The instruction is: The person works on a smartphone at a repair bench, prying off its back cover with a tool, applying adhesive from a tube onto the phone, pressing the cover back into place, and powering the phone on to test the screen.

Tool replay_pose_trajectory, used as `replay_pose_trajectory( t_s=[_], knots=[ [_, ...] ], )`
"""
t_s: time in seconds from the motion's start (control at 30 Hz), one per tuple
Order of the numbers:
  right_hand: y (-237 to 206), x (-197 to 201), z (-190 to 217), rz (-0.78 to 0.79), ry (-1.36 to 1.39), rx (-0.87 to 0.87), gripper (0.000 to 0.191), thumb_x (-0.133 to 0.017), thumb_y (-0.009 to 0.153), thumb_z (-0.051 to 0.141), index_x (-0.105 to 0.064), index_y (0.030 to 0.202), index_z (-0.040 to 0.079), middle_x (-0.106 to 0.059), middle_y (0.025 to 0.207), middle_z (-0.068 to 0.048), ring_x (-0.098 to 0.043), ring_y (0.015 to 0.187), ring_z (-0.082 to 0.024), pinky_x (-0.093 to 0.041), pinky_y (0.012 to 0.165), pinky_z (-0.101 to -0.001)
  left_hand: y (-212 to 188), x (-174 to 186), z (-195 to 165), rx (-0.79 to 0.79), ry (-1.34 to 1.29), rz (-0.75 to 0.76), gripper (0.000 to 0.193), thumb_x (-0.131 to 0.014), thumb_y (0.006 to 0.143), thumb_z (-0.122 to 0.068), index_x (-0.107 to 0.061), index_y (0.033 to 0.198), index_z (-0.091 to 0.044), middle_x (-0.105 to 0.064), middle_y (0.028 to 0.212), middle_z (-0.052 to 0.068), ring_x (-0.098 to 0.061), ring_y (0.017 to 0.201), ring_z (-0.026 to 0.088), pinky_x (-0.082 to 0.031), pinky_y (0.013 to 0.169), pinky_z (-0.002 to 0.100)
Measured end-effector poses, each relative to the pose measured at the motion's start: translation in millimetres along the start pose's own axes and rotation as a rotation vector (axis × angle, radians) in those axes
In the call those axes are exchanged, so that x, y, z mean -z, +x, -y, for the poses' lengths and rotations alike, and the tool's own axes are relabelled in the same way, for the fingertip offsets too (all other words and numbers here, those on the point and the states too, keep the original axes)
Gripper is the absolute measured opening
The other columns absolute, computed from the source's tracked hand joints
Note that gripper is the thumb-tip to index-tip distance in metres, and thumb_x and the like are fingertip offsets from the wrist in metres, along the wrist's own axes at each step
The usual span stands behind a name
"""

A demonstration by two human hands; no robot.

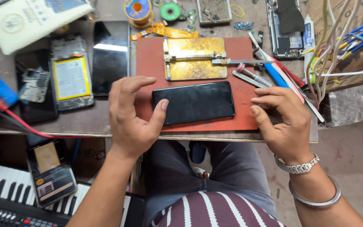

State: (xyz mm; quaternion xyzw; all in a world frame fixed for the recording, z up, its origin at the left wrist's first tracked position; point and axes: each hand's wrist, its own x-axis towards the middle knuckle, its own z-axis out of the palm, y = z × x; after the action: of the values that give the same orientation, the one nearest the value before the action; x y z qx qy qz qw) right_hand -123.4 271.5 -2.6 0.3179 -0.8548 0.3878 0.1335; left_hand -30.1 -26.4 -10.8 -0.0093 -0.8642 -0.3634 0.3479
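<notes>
Cluttered wooden table (85,122), red rectangular work mat (152,63) | glossy black smartphone (194,103) face-up, dark screen | left hand (131,115) open, thumb touching phone; right hand (284,122) open, near

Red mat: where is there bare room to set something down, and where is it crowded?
The red mat is bare left of the brass holder, above the left hand, and in a thin strip beside the black phone. Tools crowd its right edge by the right hand.
</notes>
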Motion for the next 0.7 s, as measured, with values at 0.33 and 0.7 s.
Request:
replay_pose_trajectory(
  t_s=[0.33, 0.7],
  knots=[
    [11.3, 3.8, 8.5, 0.146, 0.063, -0.106, 0.035, -0.08, 0.091, 0.013, -0.069, 0.123, 0.007, -0.069, 0.118, -0.007, -0.064, 0.093, -0.013, -0.054, 0.079, -0.0264, -0.6, 4.3, -1.9, -0.078, 0.101, 0.203, 0.078, -0.088, 0.081, -0.032, -0.043, 0.142, -0.011, -0.066, 0.133, 0.004, -0.052, 0.14, 0.032, -0.015, 0.131, 0.065],
    [48.3, 4.6, 31.0, 0.399, -0.064, 0.179, 0.074, -0.085, 0.077, 0.036, -0.055, 0.139, 0.008, -0.061, 0.136, -0.016, -0.053, 0.128, -0.038, -0.042, 0.108, -0.0481, -7.1, 10.3, -6.8, -0.118, 0.227, 0.225, 0.091, -0.088, 0.075, -0.042, -0.041, 0.146, -0.011, -0.057, 0.141, 0.012, -0.045, 0.143, 0.036, -0.008, 0.127, 0.066]
  ],
)
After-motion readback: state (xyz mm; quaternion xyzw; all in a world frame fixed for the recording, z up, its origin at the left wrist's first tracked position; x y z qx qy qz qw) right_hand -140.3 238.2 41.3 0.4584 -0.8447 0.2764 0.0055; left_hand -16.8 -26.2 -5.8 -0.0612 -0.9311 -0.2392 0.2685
